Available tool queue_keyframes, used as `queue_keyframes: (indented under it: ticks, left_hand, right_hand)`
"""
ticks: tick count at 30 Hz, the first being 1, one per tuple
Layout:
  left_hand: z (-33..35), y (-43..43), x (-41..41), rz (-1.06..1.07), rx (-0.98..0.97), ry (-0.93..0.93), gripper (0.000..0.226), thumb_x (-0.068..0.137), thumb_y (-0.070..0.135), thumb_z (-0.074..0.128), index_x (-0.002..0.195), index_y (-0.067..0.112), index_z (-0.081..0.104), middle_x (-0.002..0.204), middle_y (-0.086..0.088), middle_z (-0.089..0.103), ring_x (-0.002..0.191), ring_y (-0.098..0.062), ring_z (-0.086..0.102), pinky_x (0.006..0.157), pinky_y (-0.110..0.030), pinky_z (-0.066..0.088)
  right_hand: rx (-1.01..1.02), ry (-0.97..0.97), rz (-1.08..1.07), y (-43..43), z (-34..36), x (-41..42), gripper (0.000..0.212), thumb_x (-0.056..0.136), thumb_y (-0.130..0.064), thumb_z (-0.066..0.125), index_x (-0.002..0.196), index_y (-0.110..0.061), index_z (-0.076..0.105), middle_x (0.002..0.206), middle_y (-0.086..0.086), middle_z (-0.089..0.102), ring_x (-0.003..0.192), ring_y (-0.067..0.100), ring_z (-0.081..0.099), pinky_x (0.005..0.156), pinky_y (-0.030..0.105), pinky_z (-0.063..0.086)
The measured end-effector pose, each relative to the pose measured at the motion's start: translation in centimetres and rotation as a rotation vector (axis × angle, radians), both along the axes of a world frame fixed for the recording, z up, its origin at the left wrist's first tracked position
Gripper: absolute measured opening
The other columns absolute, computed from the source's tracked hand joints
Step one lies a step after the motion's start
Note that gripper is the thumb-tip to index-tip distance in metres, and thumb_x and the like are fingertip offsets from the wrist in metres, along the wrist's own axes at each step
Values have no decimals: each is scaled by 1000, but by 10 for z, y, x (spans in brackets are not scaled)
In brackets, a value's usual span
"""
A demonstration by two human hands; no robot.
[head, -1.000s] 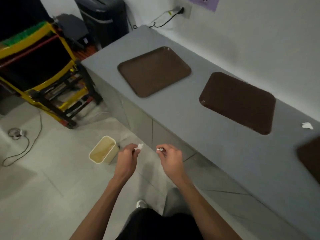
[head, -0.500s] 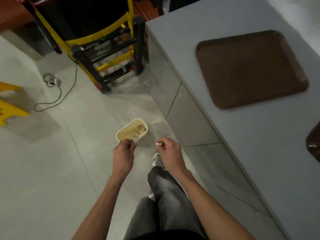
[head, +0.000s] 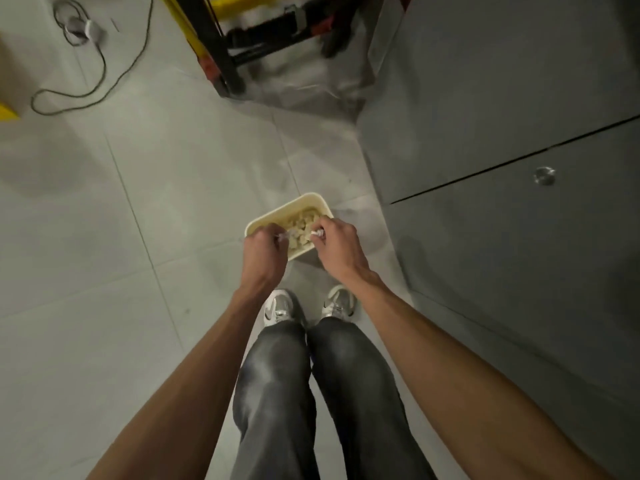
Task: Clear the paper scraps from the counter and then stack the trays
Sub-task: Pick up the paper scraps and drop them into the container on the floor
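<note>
A cream rectangular bin [head: 308,201] stands on the floor just ahead of my feet, with several crumpled paper scraps [head: 300,226] inside. My left hand [head: 264,252] hovers over the bin's near left part and pinches a small white scrap [head: 284,236]. My right hand [head: 337,247] is over the bin's near right part, its fingertips pinching another white scrap [head: 317,233]. The counter top and the trays are out of view.
Grey cabinet fronts [head: 502,126] with a round metal knob [head: 544,175] rise on the right. A yellow and black cart frame [head: 221,46] stands at the top. A loose cable [head: 90,84] lies on the tiled floor at the top left.
My view has tilted down from the counter and trays to the floor. Both hands, each still pinching a scrap, have come over the bin.
</note>
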State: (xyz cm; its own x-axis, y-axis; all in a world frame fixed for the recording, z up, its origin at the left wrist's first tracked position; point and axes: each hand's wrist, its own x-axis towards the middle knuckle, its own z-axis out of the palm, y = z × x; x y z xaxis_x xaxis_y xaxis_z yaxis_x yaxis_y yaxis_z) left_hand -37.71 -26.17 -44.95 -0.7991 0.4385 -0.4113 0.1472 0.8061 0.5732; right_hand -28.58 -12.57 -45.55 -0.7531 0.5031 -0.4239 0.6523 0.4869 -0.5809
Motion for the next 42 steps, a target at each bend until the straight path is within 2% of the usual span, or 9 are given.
queue_keyframes:
  ticks: [3, 7, 11, 14, 18, 24, 28, 35, 42]
  left_hand:
    - [-55, 3, -15, -20, -58, -23, 19, 93, 6, 62, 106, 1, 74, 94, -16, 76, 82, -27, 69, 73, -23, 45]
    - [-118, -1, -27, -61, -136, -106, 24, 89, 7, 66, 112, 2, 73, 102, -17, 76, 95, -32, 71, 80, -22, 45]
    - [-136, -4, -27, -212, -184, -223, 52, 90, 15, 72, 138, 1, 57, 130, -22, 65, 121, -38, 60, 100, -36, 47]
    - [-114, -5, -22, -266, -200, -185, 56, 95, 19, 66, 145, 1, 49, 137, -24, 59, 124, -42, 55, 101, -43, 47]
    - [-51, 0, -20, -335, -211, -118, 59, 98, 25, 62, 151, 8, 42, 144, -22, 53, 127, -42, 53, 102, -48, 48]
    - [85, 22, -13, -499, -63, 52, 56, 96, 19, 65, 148, 8, 46, 144, -16, 54, 124, -39, 56, 100, -45, 48]
    - [181, 32, 4, -653, 39, 169, 54, 100, 25, 60, 150, 12, 43, 148, -10, 50, 131, -30, 50, 106, -40, 45]
    - [335, 38, 60, -912, 191, 278, 57, 102, 30, 58, 153, 16, 37, 157, -7, 43, 148, -31, 36, 116, -47, 40]
    - [435, 46, 149, -1117, 289, 259, 55, 103, 36, 54, 153, 22, 36, 158, -4, 40, 150, -25, 32, 115, -47, 42]
  right_hand:
    - [31, -53, 45, 1, -55, -23, 14, 97, -18, 71, 111, -16, 72, 114, 9, 73, 97, 27, 70, 82, 40, 61]
    - [43, -110, 93, 1, -109, -37, 18, 97, -15, 69, 115, -17, 69, 116, 10, 71, 100, 30, 69, 84, 45, 60]
    - [4, -154, 142, 5, -122, -35, 38, 97, -14, 70, 134, -20, 61, 133, 9, 62, 111, 30, 65, 94, 44, 57]
    - [-5, -139, 93, 7, -102, -24, 42, 99, -20, 69, 139, -22, 58, 137, 7, 61, 115, 28, 64, 96, 44, 58]
    - [19, -87, -19, 4, -39, -7, 39, 103, -28, 63, 141, -18, 56, 136, 6, 63, 116, 24, 65, 93, 38, 59]
    - [75, 31, -200, -4, 88, 24, 39, 107, -33, 53, 144, -20, 50, 151, 4, 53, 134, 25, 54, 108, 44, 51]
    - [112, 138, -374, -11, 184, 56, 42, 109, -35, 49, 149, -21, 46, 161, 5, 43, 146, 24, 44, 113, 41, 47]
    - [268, 208, -621, -40, 349, 136, 45, 110, -41, 45, 151, -23, 45, 160, 5, 45, 145, 22, 46, 115, 37, 46]
    - [477, 187, -891, -73, 445, 257, 47, 111, -41, 43, 152, -18, 49, 157, 6, 48, 145, 24, 45, 119, 42, 40]
